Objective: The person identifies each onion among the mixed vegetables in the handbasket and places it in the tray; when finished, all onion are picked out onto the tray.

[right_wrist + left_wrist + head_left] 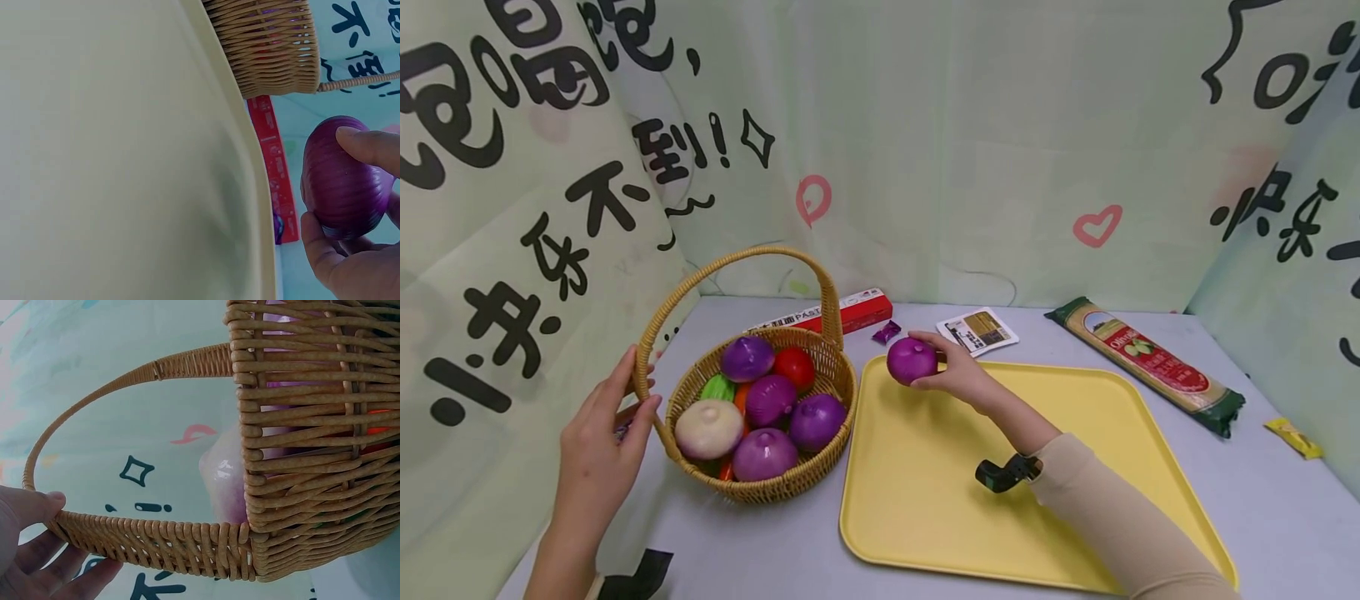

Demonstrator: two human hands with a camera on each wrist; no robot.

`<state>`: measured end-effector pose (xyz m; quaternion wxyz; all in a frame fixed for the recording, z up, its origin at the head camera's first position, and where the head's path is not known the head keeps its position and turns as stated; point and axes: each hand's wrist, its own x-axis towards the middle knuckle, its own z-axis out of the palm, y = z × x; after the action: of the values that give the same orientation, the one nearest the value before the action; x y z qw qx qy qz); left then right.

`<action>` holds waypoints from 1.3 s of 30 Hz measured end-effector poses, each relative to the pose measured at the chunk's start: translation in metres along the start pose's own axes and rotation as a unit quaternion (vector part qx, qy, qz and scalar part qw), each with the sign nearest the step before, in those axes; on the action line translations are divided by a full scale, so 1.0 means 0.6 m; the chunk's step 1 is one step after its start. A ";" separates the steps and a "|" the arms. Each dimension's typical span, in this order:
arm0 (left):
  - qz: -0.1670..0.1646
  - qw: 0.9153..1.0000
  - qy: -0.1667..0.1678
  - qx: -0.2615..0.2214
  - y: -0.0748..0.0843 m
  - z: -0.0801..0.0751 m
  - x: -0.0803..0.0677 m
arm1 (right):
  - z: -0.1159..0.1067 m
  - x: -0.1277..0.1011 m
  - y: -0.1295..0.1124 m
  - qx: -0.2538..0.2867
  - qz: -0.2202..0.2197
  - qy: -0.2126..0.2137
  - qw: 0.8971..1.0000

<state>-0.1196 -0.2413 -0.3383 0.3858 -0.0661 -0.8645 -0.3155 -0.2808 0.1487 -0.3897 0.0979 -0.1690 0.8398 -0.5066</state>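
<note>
The left hand (598, 450) is nearest, its thumb and fingers (37, 559) clasping the base of the wicker basket's handle (655, 333). Beyond, the right hand (958, 375) grips a purple onion (912, 360) above the yellow tray's (925, 500) far corner on the counter (1262, 500).

On the table (1262, 500), the basket (820, 379) of onions (767, 400) sits left of the tray (925, 500), with the pasta packet (1150, 365) behind to the right.
</note>
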 end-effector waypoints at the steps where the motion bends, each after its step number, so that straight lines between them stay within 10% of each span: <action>1: 0.000 1.000 0.000 0.001 0.001 0.000 0.001 | 0.001 0.001 0.002 0.000 0.000 0.001 1.000; 39: -0.012 1.000 -0.010 0.001 0.002 -0.002 0.002 | 0.023 0.010 0.055 0.030 0.028 -0.039 0.998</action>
<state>-0.1194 -0.2415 -0.3361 0.3734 -0.0585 -0.8695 -0.3180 -0.2877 0.1495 -0.4251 0.1494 -0.1620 0.8239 -0.5221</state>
